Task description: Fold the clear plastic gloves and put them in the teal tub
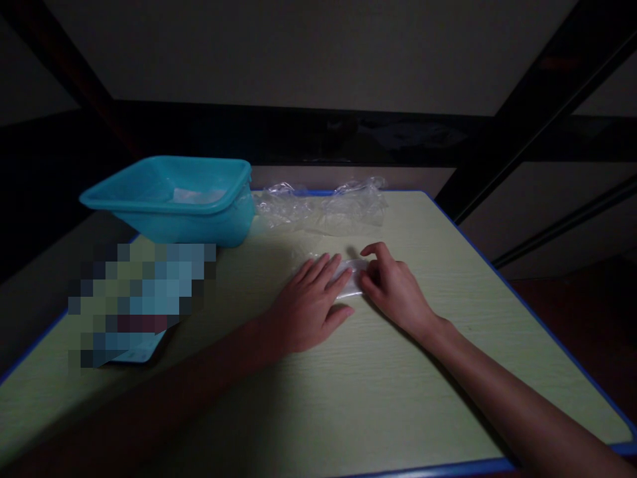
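Desk (448,398): pale, blue-edged
Basin (194,229): turquoise, at the desk's far left corner
Flat thing (142,350): mostly pixelated, just in front of the basin
Wall (298,53): greyish, dark-banded

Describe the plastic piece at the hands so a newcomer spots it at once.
On the pale, blue-edged table, find the left hand, laid palm down. The plastic piece shows between it and the right hand. It looks smoother and whiter than the crumpled clear plastic farther back.
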Demonstrator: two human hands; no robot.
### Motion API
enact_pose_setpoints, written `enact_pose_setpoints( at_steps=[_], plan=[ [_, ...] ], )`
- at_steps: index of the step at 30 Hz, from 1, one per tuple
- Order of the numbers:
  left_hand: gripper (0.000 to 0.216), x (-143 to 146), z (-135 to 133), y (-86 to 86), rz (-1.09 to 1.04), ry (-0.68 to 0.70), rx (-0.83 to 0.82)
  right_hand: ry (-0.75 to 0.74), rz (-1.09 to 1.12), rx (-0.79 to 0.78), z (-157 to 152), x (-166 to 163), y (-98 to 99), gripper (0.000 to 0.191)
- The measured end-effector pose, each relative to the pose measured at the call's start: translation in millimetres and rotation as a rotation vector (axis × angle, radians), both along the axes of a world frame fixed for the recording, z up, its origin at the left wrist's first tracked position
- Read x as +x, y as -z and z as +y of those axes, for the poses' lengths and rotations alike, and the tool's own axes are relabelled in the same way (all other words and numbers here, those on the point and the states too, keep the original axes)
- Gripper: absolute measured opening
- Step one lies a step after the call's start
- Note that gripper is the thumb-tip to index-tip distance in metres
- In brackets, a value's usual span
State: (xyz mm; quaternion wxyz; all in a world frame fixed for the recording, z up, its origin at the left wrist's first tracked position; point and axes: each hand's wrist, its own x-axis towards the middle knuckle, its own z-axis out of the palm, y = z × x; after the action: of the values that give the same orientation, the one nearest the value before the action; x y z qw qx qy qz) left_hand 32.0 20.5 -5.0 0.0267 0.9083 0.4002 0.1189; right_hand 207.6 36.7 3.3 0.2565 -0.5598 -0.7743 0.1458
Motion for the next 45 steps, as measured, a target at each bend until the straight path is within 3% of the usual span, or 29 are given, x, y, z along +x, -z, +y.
enact_pose_setpoints(
  at_steps=[8, 15, 18, 21, 25, 28, 33, 45],
  plan=[
    [0.055, -0.5, 0.6, 2.4, 0.058, 0.013, 0.038, 0.01, -0.146, -0.039, 0.4, 4.3, -6.0, 0.033],
    [0.056, 0.1, 1.1, 0.2, 0.081, 0.01, 0.03, 0.028, -0.369, 0.041, 1.9, 18.1, -9.0, 0.031],
    [0.056, -0.3, 0.9, 0.2, 0.08, 0.013, 0.038, 0.052, -0.32, 0.149, 0.5, 23.5, -13.3, 0.026],
    [0.055, -0.5, 0.5, 1.8, 0.069, 0.016, 0.059, -0.099, -0.172, 0.255, -5.8, 18.9, -17.7, 0.025],
    [0.055, -0.2, 0.5, 3.8, 0.068, 0.014, 0.069, -0.354, -0.263, 0.219, -17.8, 3.9, -12.9, 0.048],
    [0.058, 0.2, 1.2, 4.2, 0.086, 0.008, 0.068, -0.419, -0.386, 0.143, -23.0, -0.8, -2.9, 0.07],
    [0.056, 0.3, 2.2, 3.7, 0.083, 0.007, 0.07, -0.386, -0.447, 0.067, -24.0, 3.5, 4.5, 0.085],
    [0.059, 0.6, 1.2, 0.3, 0.093, -0.003, 0.026, -0.34, -0.51, 0.024, -24.1, 6.6, 3.5, 0.092]
  ],
)
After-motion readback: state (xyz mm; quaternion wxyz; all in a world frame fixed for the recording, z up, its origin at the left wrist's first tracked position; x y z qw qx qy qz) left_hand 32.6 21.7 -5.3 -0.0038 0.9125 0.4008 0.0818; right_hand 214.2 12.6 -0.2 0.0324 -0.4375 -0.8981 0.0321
